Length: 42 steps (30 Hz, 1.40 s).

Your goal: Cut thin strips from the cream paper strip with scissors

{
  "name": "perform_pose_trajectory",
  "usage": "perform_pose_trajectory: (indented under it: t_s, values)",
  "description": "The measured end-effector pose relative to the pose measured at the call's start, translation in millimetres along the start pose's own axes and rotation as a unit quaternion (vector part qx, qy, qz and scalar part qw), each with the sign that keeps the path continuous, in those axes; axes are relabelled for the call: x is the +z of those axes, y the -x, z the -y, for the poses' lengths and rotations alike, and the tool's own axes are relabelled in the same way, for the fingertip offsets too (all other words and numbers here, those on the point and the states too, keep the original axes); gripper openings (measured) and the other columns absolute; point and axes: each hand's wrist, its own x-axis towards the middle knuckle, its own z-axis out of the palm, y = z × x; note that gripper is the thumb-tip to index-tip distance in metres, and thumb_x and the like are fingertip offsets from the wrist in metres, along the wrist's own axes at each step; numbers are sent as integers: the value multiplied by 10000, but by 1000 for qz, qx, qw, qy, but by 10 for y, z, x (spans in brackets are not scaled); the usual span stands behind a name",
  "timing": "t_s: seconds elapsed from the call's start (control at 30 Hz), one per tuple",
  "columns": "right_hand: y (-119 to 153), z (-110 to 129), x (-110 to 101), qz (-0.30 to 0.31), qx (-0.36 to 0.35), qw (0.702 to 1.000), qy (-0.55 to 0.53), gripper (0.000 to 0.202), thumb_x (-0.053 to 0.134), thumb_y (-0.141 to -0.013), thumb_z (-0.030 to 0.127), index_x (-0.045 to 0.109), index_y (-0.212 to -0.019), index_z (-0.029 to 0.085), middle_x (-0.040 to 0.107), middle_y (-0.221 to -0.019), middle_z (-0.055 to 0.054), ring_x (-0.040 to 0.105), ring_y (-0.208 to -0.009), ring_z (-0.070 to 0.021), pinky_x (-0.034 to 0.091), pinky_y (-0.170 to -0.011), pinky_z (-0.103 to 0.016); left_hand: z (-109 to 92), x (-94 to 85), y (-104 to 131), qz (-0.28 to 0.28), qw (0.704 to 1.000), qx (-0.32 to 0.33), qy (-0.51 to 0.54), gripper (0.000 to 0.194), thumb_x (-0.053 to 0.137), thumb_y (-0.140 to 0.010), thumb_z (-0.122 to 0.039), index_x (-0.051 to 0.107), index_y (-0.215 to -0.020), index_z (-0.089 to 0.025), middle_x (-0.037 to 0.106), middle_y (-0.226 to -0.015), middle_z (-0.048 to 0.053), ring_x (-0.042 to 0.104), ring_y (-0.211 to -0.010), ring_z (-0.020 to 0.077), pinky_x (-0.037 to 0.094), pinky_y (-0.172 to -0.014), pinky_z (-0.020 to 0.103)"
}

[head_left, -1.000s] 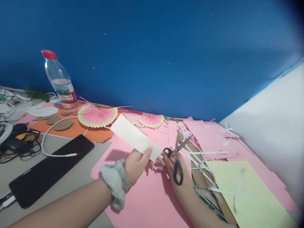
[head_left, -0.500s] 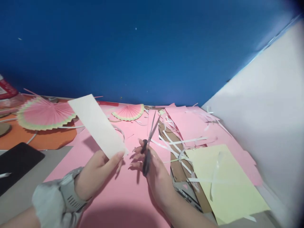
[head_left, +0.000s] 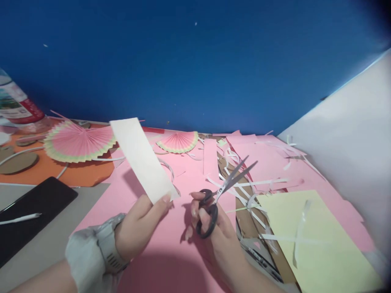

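Note:
Pinched between the thumb and fingers of my left hand [head_left: 143, 228] is a strip of white paper [head_left: 139, 156], held tilted up and to the left by its lower end. My right hand [head_left: 216, 232] has its fingers around the black handles of a pair of scissors [head_left: 221, 191]. The blades are slightly apart and point up to the right, away from the strip. Both hands are above a large pink sheet [head_left: 159, 260]. Behind the white strip, a thin curled paper loop [head_left: 168, 167] shows in part.
Folded pink paper fans [head_left: 81, 142] edged in green and yellow rest at the back left on orange paper [head_left: 88, 177]. A black phone [head_left: 39, 215] lies left. White offcuts [head_left: 244, 187], cardboard and a pale yellow sheet [head_left: 324, 240] lie right. A bottle [head_left: 21, 106] stands back left.
The scissors have swung round in my right hand, from pointing nearly straight up to pointing up and right. My view has shifted left; my left hand still holds the white strip.

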Motion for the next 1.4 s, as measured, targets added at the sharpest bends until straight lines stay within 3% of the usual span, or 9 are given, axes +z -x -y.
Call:
perform_pose_trajectory:
  t_s: [0.17,0.3,0.53,0.67,0.77,0.9,1.17,1.27,1.4]
  values:
    - [58,-9,-13,36,28,999,-1,254,551,-830,440,551,-1001,253,427,-686,42,403,-434,-62,431,-408,-198,-21,-11,11,15,995,58,-79,266,464,-851,-374,614,-791,-162,621,-817,37,564,-798,167,464,-771,279]
    - [85,64,9,-2,-28,995,95,284,704,-721,378,571,-931,240,437,-672,46,380,-491,-62,386,-436,-158,-97,5,9,90,974,41,-203,463,353,-888,-394,437,-488,-178,376,-462,-32,384,-476,100,381,-524,231]
    - [47,126,40,-54,-4,976,211,242,663,-750,356,491,-766,186,439,-590,49,390,-490,-77,354,-444,-180,-155,37,25,220,946,63,-231,265,463,-833,-322,641,-767,-137,646,-736,47,582,-691,170,442,-620,238]
    - [45,125,38,-9,23,980,199,260,592,-798,396,438,-743,193,460,-546,52,368,-428,-76,330,-422,-202,-152,24,41,223,953,55,-196,235,499,-816,-319,636,-774,-132,637,-716,44,586,-687,159,449,-623,228]
    - [29,134,52,-18,1,979,201,298,618,-769,421,433,-712,195,485,-555,38,437,-475,-102,359,-448,-212,-162,22,20,235,960,22,-149,309,451,-846,-378,607,-753,-128,511,-510,-16,469,-462,90,388,-481,199]
    - [28,138,63,-9,2,977,214,328,631,-756,448,453,-703,178,480,-570,30,437,-498,-100,358,-467,-210,-171,26,5,204,965,39,-162,361,381,-881,-399,534,-679,-142,498,-458,-22,450,-419,83,380,-465,200]
    - [84,192,88,155,89,944,277,595,454,-728,710,509,-807,123,471,-632,-22,431,-561,-130,343,-523,-258,-188,-55,121,-16,931,219,-290,384,419,-864,-254,448,-491,-166,459,-397,-40,438,-371,68,358,-417,186]
    - [89,216,109,165,86,929,319,592,404,-774,684,533,-866,113,481,-657,-34,455,-615,-154,378,-583,-281,-200,-65,145,-45,929,251,-269,406,409,-865,-218,453,-465,-166,456,-357,-47,420,-331,54,340,-378,169]
    - [91,254,119,189,109,907,360,337,492,-810,474,543,-815,141,508,-682,-32,452,-613,-145,389,-603,-275,-202,-42,156,-39,942,246,-225,397,407,-870,-212,460,-479,-169,481,-362,-45,437,-307,46,334,-334,147]
